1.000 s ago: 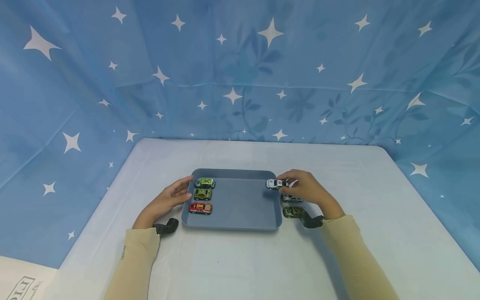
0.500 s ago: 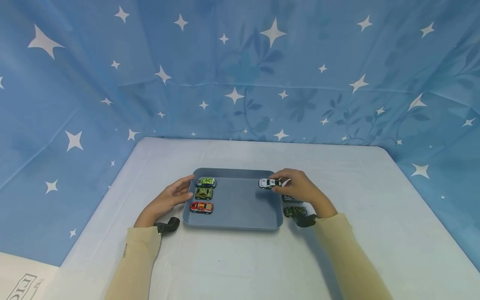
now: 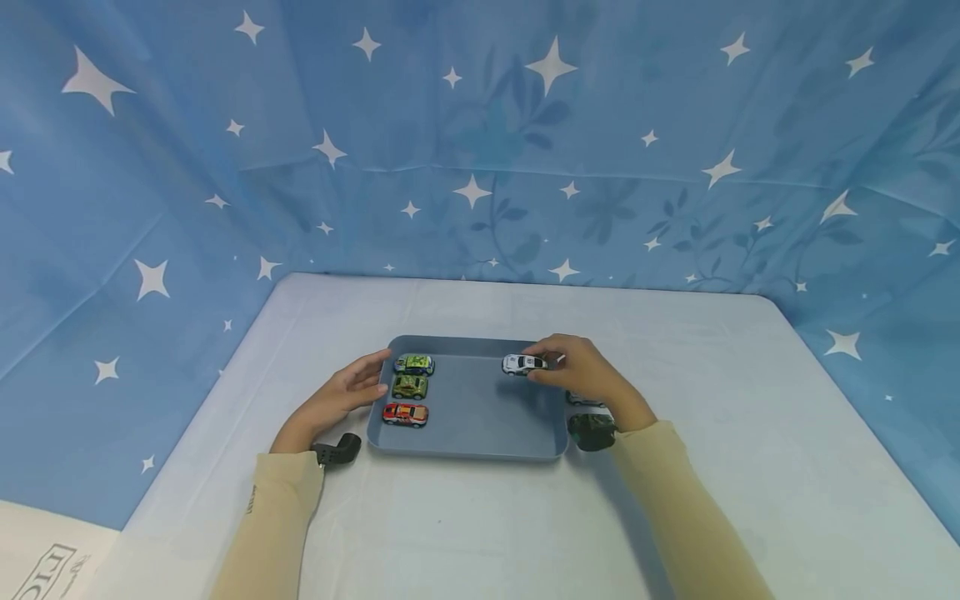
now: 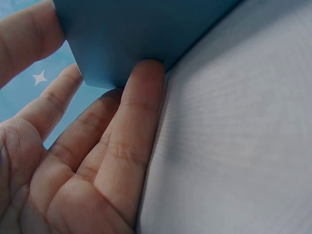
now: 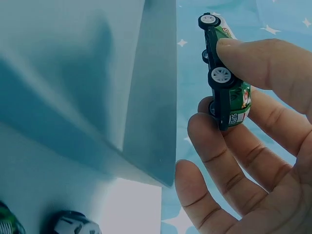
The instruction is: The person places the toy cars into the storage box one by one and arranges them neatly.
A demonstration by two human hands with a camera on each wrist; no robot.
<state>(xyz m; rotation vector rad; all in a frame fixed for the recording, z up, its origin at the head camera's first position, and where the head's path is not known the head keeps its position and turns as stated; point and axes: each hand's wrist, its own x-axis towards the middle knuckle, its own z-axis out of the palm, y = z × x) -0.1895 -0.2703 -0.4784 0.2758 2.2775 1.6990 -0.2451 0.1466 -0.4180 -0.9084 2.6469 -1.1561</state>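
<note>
My right hand (image 3: 585,367) pinches a white toy car (image 3: 522,364) between thumb and fingers, above the right part of a blue-grey tray (image 3: 480,417). In the right wrist view, this car shows a green side (image 5: 240,100), white-hubbed wheels and a dark underside. My left hand (image 3: 335,402) rests at the tray's left edge; in the left wrist view its fairly straight fingers (image 4: 141,97) touch the tray's outer wall (image 4: 126,39). Along the tray's left side lie a yellow-green car (image 3: 415,364), a green camouflage car (image 3: 410,387) and a red car (image 3: 406,415).
Right of the tray, a silver toy car (image 3: 585,399) and a dark green car (image 5: 7,222) stand on the white table (image 3: 450,525), partly hidden by my right wrist and its camera. A blue starry cloth (image 3: 480,125) hangs behind. Printed pale material (image 3: 52,550) lies at lower left.
My right hand has carried the white car leftward from the tray's right rim, further over the tray. My left hand keeps its place at the left edge.
</note>
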